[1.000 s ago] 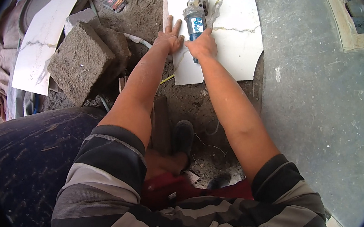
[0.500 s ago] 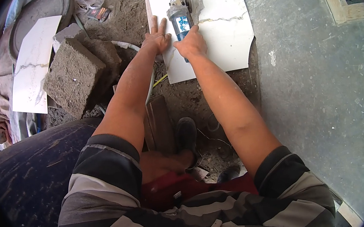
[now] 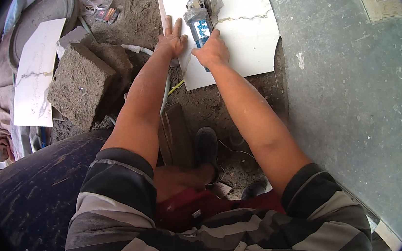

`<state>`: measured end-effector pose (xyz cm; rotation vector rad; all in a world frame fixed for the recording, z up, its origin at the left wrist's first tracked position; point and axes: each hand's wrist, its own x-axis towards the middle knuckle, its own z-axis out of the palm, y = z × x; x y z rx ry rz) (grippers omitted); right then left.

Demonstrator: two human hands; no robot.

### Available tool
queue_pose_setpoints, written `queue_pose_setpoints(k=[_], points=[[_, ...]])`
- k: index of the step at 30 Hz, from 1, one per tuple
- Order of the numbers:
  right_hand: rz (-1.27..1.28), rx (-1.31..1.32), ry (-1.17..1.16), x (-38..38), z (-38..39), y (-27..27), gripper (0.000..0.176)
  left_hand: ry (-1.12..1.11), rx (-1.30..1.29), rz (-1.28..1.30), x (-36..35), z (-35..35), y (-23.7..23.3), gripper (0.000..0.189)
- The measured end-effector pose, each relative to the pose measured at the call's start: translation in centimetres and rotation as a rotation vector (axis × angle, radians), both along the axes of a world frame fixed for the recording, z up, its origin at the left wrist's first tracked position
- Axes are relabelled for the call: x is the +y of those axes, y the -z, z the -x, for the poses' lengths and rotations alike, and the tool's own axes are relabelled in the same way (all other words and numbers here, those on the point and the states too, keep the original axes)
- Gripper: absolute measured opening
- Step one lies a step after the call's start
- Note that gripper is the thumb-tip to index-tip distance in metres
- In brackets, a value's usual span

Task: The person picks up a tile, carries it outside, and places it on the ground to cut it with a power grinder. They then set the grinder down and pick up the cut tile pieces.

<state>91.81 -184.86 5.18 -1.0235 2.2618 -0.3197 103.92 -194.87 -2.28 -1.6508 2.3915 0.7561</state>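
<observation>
My right hand (image 3: 213,51) is wrapped round the body of a blue angle grinder (image 3: 200,27). The grinder's thin cutting disc (image 3: 206,1) stands on edge over a white marbled tile (image 3: 246,47), close to a dark cut line running in from the tile's far edge. Flat on the tile's left side lies my left hand (image 3: 171,41), its fingers spread. Grey veins cross the tile, and its right edge is cut to an angled shape.
Left of my arms sit a rough concrete block (image 3: 79,87), a cut piece of white tile (image 3: 39,76) and a round grey lid (image 3: 43,24). A pale hose (image 3: 165,92) curves beside my left forearm. A smooth grey slab (image 3: 347,75) spans the right side, and a dark drum (image 3: 46,190) stands at lower left.
The grinder's disc has shifted slightly toward me along the tile, leaving more of the dark cut line showing behind it. My left hand stays pressed on the tile.
</observation>
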Motion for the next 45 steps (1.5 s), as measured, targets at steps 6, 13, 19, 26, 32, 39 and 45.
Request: queue_pose_setpoints(k=[6, 13, 19, 26, 32, 39, 45], points=[[-0.01, -0.007, 0.002, 0.8, 0.0, 0.2, 0.073, 0.006, 0.017, 0.021, -0.3, -0.2, 0.7, 0.068], [-0.004, 0.003, -0.001, 1.9, 0.0, 0.7, 0.072, 0.018, 0.034, 0.042, -0.3, -0.3, 1.0, 0.067], [-0.013, 0.006, -0.001, 2.3, 0.0, 0.9, 0.073, 0.028, 0.026, 0.045, -0.3, -0.3, 0.9, 0.067], [-0.01, -0.001, -0.006, 3.3, 0.0, 0.7, 0.073, 0.028, 0.026, 0.065, -0.5, -0.3, 1.5, 0.068], [-0.013, -0.016, -0.003, 3.9, 0.0, 0.8, 0.075, 0.029, 0.029, 0.046, -0.4, -0.3, 1.2, 0.068], [-0.021, -0.047, 0.011, 4.1, 0.1, 0.6, 0.076, 0.054, 0.07, 0.111, -1.0, -0.7, 3.1, 0.068], [-0.006, -0.054, -0.001, 4.1, 0.3, 0.9, 0.076, 0.024, 0.059, 0.123, -0.8, -0.7, 2.4, 0.068]])
